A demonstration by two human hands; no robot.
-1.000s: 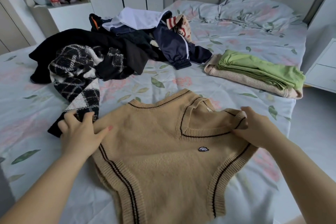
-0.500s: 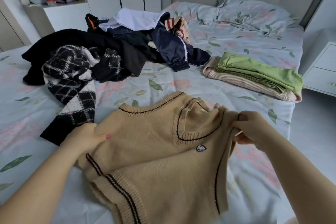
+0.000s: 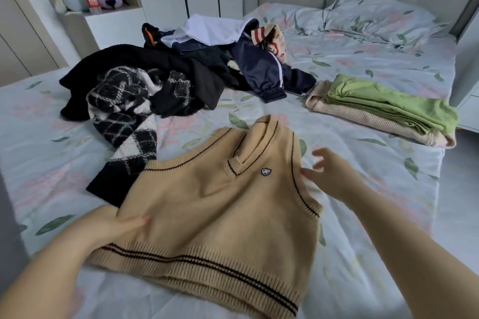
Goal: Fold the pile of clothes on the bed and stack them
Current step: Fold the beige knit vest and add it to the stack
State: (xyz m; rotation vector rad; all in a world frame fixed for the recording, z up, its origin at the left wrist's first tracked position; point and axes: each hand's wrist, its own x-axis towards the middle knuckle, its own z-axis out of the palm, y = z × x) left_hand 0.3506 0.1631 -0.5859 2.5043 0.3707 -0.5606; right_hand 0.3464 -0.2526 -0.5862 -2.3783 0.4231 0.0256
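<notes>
Right hand (image 3: 334, 176) has let go of the shoulder it pinched earlier on the tan knit vest (image 3: 220, 215); its fingers are now spread, just beside the vest's right edge. Left hand (image 3: 108, 228) grips the left edge, thumb on top. Vest lies near the front edge of the bed (image 3: 375, 171).

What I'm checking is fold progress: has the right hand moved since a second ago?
Yes. The right hand has shifted slightly left, away from the green folded stack, and is now open at the edge of the vest.

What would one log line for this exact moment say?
step: folding tan vest | left hand: grips vest's edge | right hand: open beside vest | folded stack: green over beige | pile: unfolded
</notes>
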